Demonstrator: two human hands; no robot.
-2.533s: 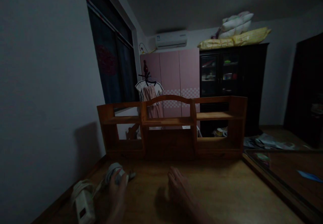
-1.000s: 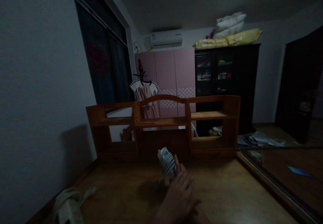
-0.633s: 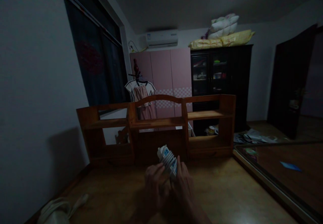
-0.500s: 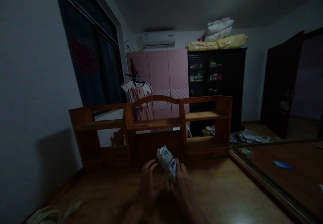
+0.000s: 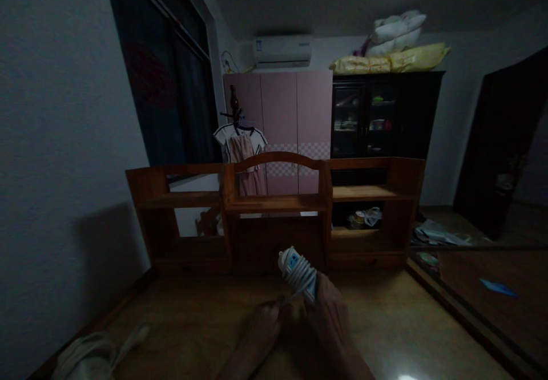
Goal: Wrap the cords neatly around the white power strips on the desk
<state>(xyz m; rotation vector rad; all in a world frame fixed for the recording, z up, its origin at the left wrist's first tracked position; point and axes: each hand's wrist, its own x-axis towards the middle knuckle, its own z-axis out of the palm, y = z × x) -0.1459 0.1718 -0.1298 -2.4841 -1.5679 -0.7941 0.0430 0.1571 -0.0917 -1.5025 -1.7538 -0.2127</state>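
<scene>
A white power strip [image 5: 294, 261] with blue socket faces is tilted up over the wooden desktop. Its white cord [image 5: 301, 277] is wound several times around its body. My right hand [image 5: 329, 307] is closed around the strip's lower end. Lower and to the left, my left hand [image 5: 268, 318] is closed at the cord's loose stretch, which runs from the windings down to its fingers. Dim light hides the exact finger grip.
A wooden shelf unit [image 5: 278, 203] stands along the desk's far side. A pale cloth-like bundle [image 5: 88, 354] lies at the near left. A wall [image 5: 64, 169] bounds the left side. To the right, a lower brown surface [image 5: 475, 311] carries a blue card [image 5: 499, 287].
My left hand was open beside the strip; now it is lower and closed on the cord. The view has turned slightly left, so the room appears shifted to the right.
</scene>
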